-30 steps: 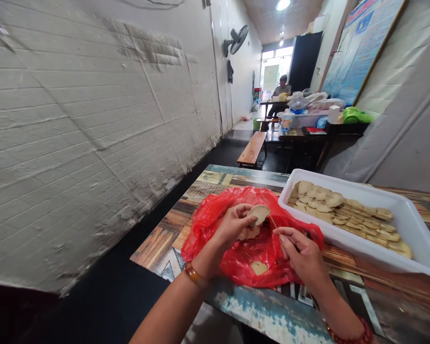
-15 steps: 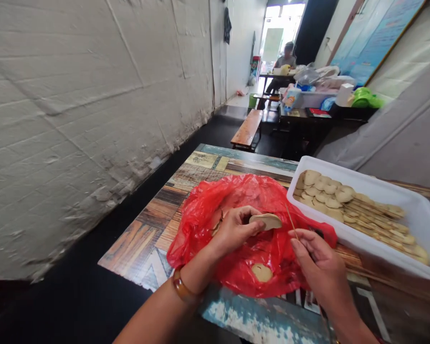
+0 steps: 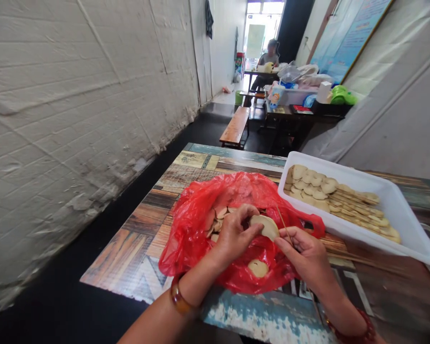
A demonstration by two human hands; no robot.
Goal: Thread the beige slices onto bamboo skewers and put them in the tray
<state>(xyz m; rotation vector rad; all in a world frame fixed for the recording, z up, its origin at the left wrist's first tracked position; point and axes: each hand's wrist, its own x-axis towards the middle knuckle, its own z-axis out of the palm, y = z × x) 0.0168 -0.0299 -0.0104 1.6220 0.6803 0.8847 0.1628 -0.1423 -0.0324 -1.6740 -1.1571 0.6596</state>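
My left hand [image 3: 234,234] grips flat, round beige slices [image 3: 268,226] between thumb and fingers, above an opened red plastic bag [image 3: 186,215]. How many slices it holds I cannot tell. In my right hand [image 3: 304,248] is a thin wooden skewer [image 3: 281,217], pointing up and slightly left. The right thumb and fingertips touch the right edge of the held slices. One loose round slice [image 3: 258,268] lies on the near side of the bag. More slices [image 3: 215,222] show inside it, partly behind my left hand.
A white plastic tray [image 3: 412,239] with rows of skewered slices [image 3: 354,203] stands at the right of the wood-patterned table [image 3: 129,239]. Thin skewers [image 3: 365,263] lie beside it. Beyond are a bench [image 3: 235,125], a cluttered table and a seated person [image 3: 268,57].
The right hand has come left to the slices, its fingertips now touching their edge. The slices have tilted to show more of their flat face. The view has shifted slightly right.
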